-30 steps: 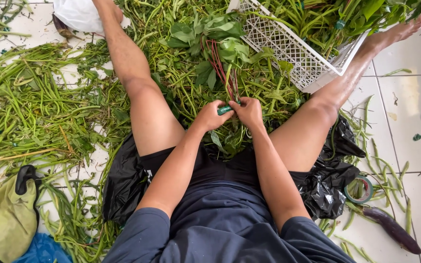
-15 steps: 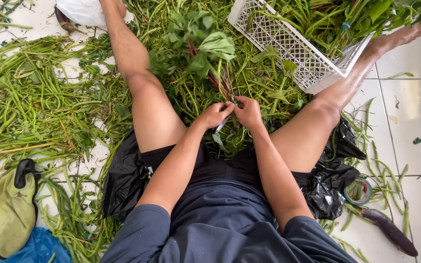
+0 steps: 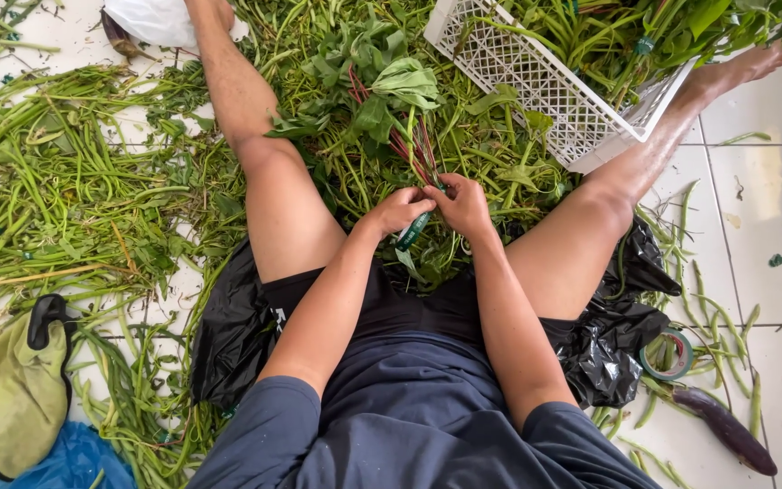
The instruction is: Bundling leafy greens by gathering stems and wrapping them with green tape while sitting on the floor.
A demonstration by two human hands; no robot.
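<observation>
The left hand and the right hand meet knuckle to knuckle between the spread legs, both closed around the thin reddish stalks of a bundle of leafy greens, whose broad, soft, crinkled leaves fan away from the fingers. A strip of green tape hangs just under the two hands, glossy and narrow. All around the hands lie long, smooth green stems, loose and tangled, thickest to the left. Beyond the right hand stands a white plastic basket with a lattice wall, tipped and stuffed with more stalks. A crumpled, shiny black plastic bag lies under the thighs. Near it to the right are a roll of green tape and a dark purple eggplant. The floor is pale glossy tile with grey joints.
</observation>
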